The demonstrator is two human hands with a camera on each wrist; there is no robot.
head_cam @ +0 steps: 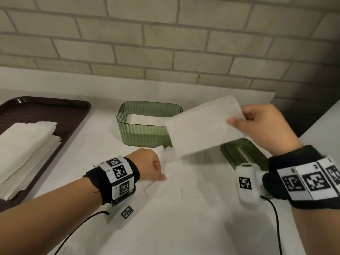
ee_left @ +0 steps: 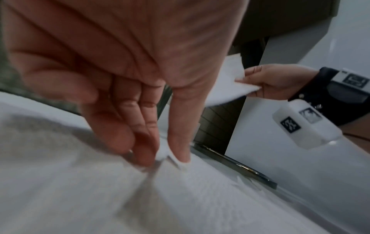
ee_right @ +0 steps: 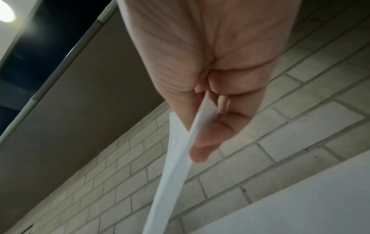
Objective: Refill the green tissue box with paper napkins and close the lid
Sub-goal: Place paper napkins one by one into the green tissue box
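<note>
Both forearms were bare, with no sleeves. The left hand [head_cam: 147,165] had a black fabric wristband behind it, wrapped in white panels printed with black square codes, and a thin black cable trailed from it. The right hand [head_cam: 265,126] wore the same kind of band, plus a rounded white camera housing bearing its own code and a black cable.

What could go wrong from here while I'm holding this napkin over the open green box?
The white paper napkin is pinched only at one end by the right hand, so it may sag and catch the ribbed green plastic tissue box rim rather than lie flat. The left hand pinches crumpled white paper on the table, which could tear or drag. The green slotted lid lies under the right wrist and could get knocked.
</note>
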